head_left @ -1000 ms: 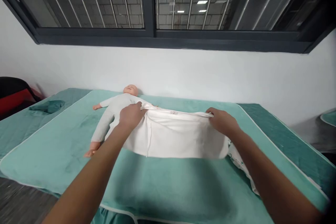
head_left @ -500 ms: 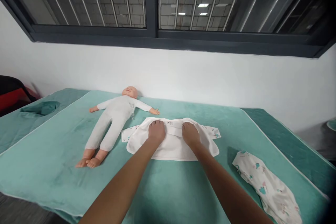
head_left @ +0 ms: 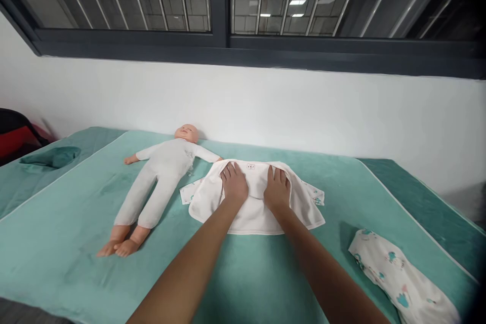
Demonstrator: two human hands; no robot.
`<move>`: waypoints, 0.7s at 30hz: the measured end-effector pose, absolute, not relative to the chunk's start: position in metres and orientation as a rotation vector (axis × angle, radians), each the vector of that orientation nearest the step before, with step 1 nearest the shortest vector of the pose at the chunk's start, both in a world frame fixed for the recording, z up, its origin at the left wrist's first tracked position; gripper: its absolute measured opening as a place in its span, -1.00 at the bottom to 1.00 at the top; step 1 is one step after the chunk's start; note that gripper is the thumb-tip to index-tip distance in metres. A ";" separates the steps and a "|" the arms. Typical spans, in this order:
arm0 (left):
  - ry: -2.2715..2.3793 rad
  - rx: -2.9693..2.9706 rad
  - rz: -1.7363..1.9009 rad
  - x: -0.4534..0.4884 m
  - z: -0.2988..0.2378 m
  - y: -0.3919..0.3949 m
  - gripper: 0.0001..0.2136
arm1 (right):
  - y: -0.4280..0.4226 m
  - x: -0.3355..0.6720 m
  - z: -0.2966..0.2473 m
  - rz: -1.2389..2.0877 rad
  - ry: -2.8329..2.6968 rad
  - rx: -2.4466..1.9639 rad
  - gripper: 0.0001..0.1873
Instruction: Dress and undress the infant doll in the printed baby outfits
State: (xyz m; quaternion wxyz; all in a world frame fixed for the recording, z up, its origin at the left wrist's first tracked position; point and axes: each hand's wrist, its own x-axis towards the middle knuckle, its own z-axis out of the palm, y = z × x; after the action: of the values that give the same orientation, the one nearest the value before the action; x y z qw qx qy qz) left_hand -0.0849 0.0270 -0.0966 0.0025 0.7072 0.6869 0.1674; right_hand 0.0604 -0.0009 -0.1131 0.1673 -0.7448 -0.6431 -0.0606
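Observation:
A white baby shirt (head_left: pixel 258 217) with patterned sleeves lies spread on the green cover, its small printed label at the neckline. Inside the opened shirt, my left hand (head_left: pixel 234 182) rests with fingers stretched forward near the left part of the collar. My right hand (head_left: pixel 277 187) lies the same way by the right part, fingers extended on the cloth. Both hands press against the fabric, and neither is closed round it. To the left, a baby doll (head_left: pixel 167 159) in a white body suit lies on its back, one hand partly hidden by the shirt.
A patterned white cloth garment (head_left: pixel 402 278) lies folded at the right front. The green padded cover (head_left: pixel 76 243) stretches across the bed surface. A white wall and a dark-framed window (head_left: pixel 224 48) stand behind. A red and black object (head_left: pixel 17 139) sits at far left.
My fingers have gone from curled on the cloth to stretched out inside the collar. The shirt's upper edge has risen and its front gapes wider. The view has shifted slightly.

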 end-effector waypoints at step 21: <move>1.964 2.531 0.958 -0.095 -0.116 0.024 -0.54 | 0.008 0.070 -0.133 -0.309 -1.715 -2.020 -0.39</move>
State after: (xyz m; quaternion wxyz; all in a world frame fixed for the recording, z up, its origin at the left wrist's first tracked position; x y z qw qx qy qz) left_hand -0.0952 0.0240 -0.1156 -0.1008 0.7532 0.5843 0.2850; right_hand 0.0703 0.0081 -0.1330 0.2347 -0.7360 -0.6249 -0.1127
